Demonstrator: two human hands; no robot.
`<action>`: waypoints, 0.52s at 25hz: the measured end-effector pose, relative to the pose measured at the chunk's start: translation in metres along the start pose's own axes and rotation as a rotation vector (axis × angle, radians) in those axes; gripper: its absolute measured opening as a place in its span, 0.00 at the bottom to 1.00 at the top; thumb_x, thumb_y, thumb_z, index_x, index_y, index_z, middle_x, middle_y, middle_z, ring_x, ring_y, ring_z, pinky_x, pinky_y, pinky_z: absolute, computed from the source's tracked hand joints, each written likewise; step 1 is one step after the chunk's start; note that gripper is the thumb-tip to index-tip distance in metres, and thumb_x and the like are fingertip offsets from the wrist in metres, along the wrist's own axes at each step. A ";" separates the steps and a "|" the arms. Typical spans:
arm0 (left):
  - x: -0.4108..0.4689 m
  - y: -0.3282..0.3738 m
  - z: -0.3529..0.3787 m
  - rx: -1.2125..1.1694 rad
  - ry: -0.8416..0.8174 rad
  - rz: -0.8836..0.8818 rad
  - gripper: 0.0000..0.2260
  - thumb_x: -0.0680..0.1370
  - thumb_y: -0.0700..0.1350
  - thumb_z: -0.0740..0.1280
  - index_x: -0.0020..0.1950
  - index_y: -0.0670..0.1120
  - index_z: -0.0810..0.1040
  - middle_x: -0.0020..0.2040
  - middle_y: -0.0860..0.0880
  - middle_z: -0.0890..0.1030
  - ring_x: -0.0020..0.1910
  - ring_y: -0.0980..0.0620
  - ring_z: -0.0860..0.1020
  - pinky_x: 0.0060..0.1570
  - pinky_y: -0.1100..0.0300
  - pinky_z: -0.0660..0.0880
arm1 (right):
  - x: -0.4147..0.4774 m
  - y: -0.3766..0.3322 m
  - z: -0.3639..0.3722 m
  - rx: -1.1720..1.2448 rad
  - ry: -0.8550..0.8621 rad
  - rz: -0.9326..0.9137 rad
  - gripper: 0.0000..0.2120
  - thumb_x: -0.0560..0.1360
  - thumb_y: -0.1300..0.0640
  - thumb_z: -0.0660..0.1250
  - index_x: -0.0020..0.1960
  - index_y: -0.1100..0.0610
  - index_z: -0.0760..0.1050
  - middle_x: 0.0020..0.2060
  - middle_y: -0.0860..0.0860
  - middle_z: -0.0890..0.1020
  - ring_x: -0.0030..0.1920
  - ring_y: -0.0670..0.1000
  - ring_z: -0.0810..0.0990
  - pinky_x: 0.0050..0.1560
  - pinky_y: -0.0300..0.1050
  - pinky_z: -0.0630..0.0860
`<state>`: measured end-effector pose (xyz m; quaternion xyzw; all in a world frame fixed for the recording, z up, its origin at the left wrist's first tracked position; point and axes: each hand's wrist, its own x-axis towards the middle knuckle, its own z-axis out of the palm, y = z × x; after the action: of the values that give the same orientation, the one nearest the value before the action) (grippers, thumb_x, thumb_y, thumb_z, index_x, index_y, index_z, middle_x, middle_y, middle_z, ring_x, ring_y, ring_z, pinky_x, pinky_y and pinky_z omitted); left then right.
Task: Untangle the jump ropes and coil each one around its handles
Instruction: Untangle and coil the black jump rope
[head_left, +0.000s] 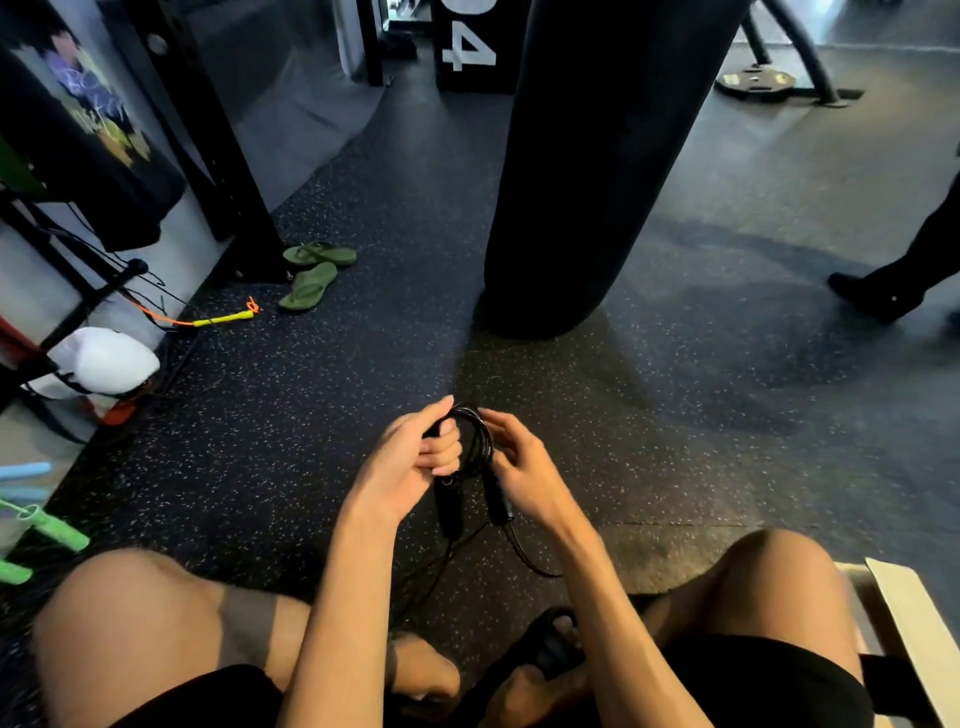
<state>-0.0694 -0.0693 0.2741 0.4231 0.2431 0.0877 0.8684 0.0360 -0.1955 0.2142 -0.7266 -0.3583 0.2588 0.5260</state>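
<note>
Between the knees (774, 566), the black rope (480, 441) sits half coiled: left hand (410, 457) curled round coil and handle (449, 506), right hand (519, 467) pinching the loops. I'd hold that grip firm and lay the loose tail (524, 551) on snugly, turn beside turn

Open floor (291, 415) lies ahead of both knees. A punching bag (587, 171) stands beyond; flip-flops (311, 273) lie far left.

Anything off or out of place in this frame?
Minor only. A yellow-handled rope lies uncoiled on the floor at left. The black rope has a tail hanging loose below its handles. Green flip-flops lie askew.
</note>
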 end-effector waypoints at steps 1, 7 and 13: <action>-0.001 0.001 0.002 -0.037 -0.029 0.001 0.17 0.81 0.48 0.61 0.34 0.45 0.68 0.26 0.53 0.53 0.23 0.57 0.54 0.24 0.62 0.55 | 0.000 0.002 0.004 0.016 -0.003 0.004 0.18 0.77 0.65 0.61 0.65 0.53 0.74 0.59 0.48 0.81 0.60 0.44 0.79 0.63 0.42 0.74; 0.002 0.004 0.007 -0.243 0.055 0.070 0.15 0.84 0.48 0.54 0.44 0.42 0.72 0.29 0.53 0.59 0.26 0.56 0.58 0.32 0.60 0.60 | -0.006 0.008 0.010 -0.006 -0.006 0.140 0.04 0.79 0.57 0.65 0.46 0.49 0.74 0.37 0.47 0.78 0.37 0.45 0.74 0.44 0.46 0.73; 0.001 0.006 0.000 0.010 0.133 0.068 0.13 0.83 0.46 0.57 0.46 0.39 0.74 0.28 0.52 0.60 0.26 0.56 0.58 0.32 0.60 0.59 | -0.010 0.025 -0.004 -0.038 0.093 0.208 0.10 0.76 0.46 0.66 0.40 0.50 0.74 0.32 0.47 0.77 0.33 0.47 0.74 0.37 0.48 0.73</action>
<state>-0.0682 -0.0645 0.2784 0.4286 0.2862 0.1436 0.8448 0.0390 -0.2109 0.1921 -0.7809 -0.2613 0.2712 0.4983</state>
